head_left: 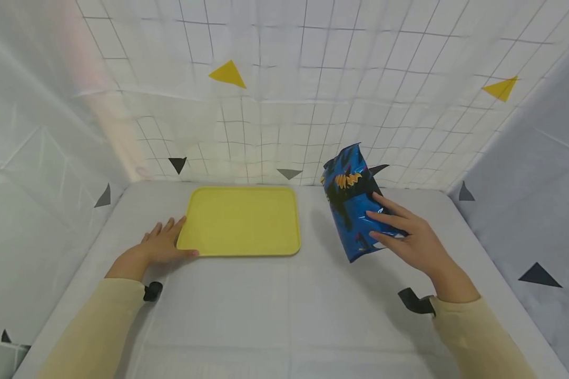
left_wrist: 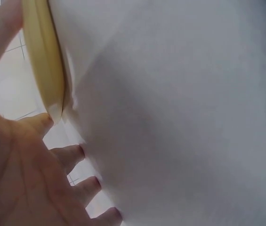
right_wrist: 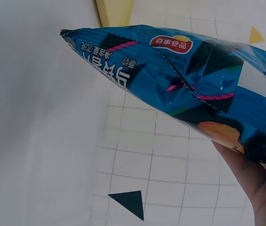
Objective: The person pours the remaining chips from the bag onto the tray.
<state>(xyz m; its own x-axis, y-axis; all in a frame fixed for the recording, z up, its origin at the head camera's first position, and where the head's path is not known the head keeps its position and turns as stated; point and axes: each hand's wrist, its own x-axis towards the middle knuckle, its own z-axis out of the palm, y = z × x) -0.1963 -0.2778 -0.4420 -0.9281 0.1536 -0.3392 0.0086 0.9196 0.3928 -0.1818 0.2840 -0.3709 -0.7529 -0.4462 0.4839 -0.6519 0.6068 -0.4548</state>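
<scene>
A blue bag of potato chips [head_left: 348, 210] is tilted up above the right side of the table. My right hand [head_left: 414, 239] grips it by its right side, fingers spread over the front. In the right wrist view the bag [right_wrist: 170, 70] shows its printed side and crimped seam, with part of the hand [right_wrist: 250, 174] beneath it. A yellow rectangular tray [head_left: 242, 221] lies flat at the left. My left hand [head_left: 163, 245] touches its near left corner, thumb along the near edge. In the left wrist view the other fingers [left_wrist: 88, 188] spread out beside the tray's rim [left_wrist: 45, 56].
A white cloth covers the table [head_left: 289, 316]. Behind it hangs a white sheet with a grid [head_left: 284, 121] and yellow and dark triangles. Pale side walls [head_left: 526, 226] stand at left and right. A black strap piece [head_left: 414, 302] sticks out at the right cuff.
</scene>
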